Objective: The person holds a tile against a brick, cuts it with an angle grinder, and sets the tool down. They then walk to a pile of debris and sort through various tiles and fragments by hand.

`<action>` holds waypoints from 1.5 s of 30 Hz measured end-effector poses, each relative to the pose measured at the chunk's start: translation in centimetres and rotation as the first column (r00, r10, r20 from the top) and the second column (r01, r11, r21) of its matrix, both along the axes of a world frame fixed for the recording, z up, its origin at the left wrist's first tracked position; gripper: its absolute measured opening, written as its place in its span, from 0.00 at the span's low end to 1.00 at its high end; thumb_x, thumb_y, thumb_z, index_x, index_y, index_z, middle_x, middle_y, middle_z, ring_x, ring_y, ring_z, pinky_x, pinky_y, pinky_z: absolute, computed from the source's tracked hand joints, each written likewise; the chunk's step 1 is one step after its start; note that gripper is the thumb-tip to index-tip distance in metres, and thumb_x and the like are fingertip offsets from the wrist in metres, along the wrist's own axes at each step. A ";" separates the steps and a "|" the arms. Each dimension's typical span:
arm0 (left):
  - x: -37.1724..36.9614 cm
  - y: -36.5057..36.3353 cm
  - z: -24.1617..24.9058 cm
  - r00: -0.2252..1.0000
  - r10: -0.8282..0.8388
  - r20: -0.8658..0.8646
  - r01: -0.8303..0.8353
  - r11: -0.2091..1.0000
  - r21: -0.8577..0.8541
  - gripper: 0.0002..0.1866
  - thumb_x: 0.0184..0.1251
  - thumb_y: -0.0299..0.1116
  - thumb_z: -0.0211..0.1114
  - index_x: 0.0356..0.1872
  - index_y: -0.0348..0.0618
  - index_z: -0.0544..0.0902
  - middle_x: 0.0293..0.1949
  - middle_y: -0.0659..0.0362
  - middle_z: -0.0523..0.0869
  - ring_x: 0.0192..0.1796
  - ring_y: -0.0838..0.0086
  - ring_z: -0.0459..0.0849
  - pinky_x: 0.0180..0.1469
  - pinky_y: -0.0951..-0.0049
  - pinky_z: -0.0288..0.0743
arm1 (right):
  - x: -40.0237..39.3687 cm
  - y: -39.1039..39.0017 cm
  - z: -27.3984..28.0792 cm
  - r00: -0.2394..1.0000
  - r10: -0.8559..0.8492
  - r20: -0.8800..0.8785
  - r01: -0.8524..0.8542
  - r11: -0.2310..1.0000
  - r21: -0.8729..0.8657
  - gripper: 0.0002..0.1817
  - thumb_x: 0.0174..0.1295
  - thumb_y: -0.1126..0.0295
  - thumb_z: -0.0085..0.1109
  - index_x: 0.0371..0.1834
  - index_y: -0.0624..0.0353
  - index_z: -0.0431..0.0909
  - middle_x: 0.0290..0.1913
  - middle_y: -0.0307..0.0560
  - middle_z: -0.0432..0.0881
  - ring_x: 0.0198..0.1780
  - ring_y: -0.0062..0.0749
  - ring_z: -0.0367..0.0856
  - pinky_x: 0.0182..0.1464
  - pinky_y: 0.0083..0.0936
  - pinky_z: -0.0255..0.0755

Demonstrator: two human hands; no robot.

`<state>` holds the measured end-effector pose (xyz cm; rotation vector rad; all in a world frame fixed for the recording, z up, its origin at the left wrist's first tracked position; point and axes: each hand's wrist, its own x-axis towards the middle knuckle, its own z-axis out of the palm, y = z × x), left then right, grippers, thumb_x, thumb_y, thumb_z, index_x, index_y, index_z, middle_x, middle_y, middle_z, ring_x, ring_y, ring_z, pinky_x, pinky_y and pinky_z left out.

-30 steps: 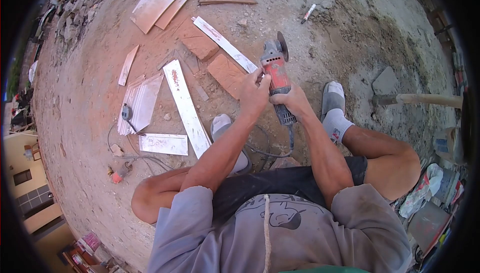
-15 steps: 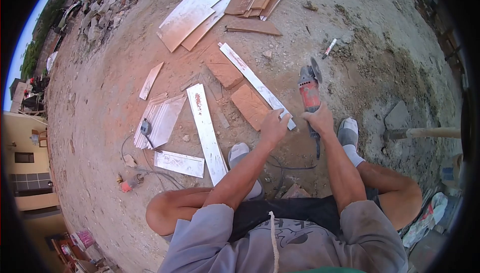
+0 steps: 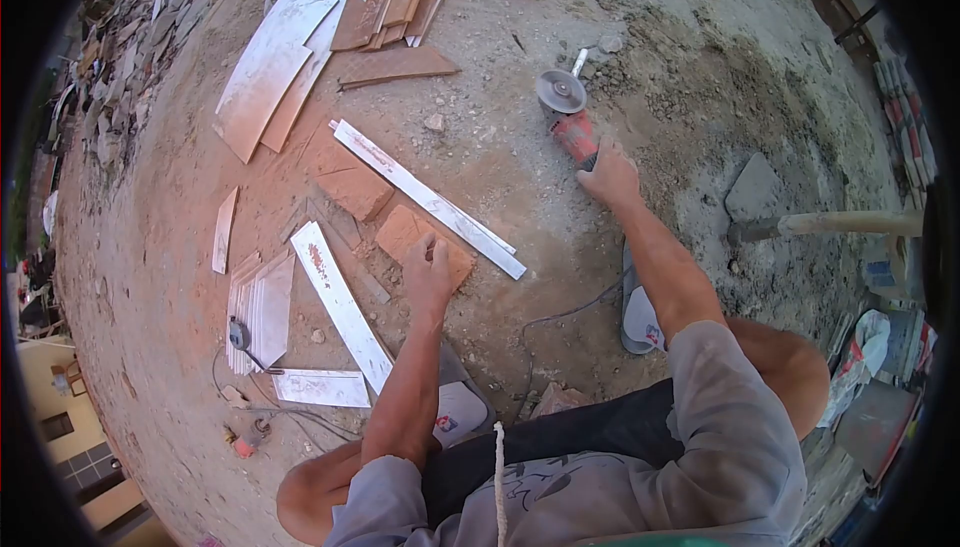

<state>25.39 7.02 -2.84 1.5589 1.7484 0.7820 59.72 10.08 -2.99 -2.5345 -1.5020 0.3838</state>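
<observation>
A red angle grinder (image 3: 574, 137) with a round grey disc points away from me, and my right hand (image 3: 612, 175) is wrapped round its rear body. My left hand (image 3: 428, 272) is over an orange brick block (image 3: 405, 232), its fingers bunched together; whether anything small is between them is too small to tell. A second orange block (image 3: 350, 187) lies just beyond. Long white tile strips (image 3: 430, 197) lie diagonally beside the blocks, their near end free of both hands. Another white strip (image 3: 340, 297) lies to the left.
Large tile pieces (image 3: 275, 67) and brown offcuts (image 3: 398, 67) lie at the far left. Stacked tiles (image 3: 262, 297) hold a tape measure (image 3: 238, 334). A cable (image 3: 560, 320) runs near my feet. A wooden-handled shovel (image 3: 850, 224) is on the right.
My left hand has let go of the white strip and moved left over the block. The grinder in my right hand has moved forward and tilted, its disc now facing up. The view has shifted.
</observation>
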 end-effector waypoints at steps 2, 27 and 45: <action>0.5 0.0 -0.1 1.000 -0.025 -0.015 0.024 0.999 -0.048 0.21 0.68 0.40 0.61 0.52 0.32 0.82 0.47 0.46 0.86 0.51 0.61 0.84 0.56 0.66 0.75 | -0.1 0.6 -0.5 0.999 0.037 0.002 -0.037 0.999 -0.003 0.32 0.49 0.60 0.66 0.54 0.63 0.65 0.53 0.63 0.77 0.56 0.55 0.78 0.58 0.44 0.71; -0.9 0.5 -0.8 0.997 0.080 0.011 -0.080 0.996 -0.047 0.19 0.67 0.39 0.61 0.51 0.35 0.83 0.47 0.47 0.86 0.50 0.62 0.85 0.56 0.67 0.74 | -7.9 -5.0 -2.5 0.930 0.272 0.248 -0.337 0.902 0.271 0.33 0.56 0.53 0.64 0.59 0.61 0.66 0.59 0.59 0.71 0.61 0.55 0.70 0.61 0.46 0.64; -4.4 3.6 3.2 0.951 0.168 0.259 -0.191 0.980 0.063 0.18 0.65 0.38 0.61 0.48 0.36 0.84 0.45 0.45 0.87 0.50 0.60 0.85 0.54 0.64 0.76 | -15.6 -4.5 2.3 0.619 0.206 -0.758 -0.429 0.897 -0.107 0.24 0.43 0.61 0.67 0.45 0.62 0.84 0.38 0.52 0.85 0.42 0.38 0.83 0.47 0.33 0.74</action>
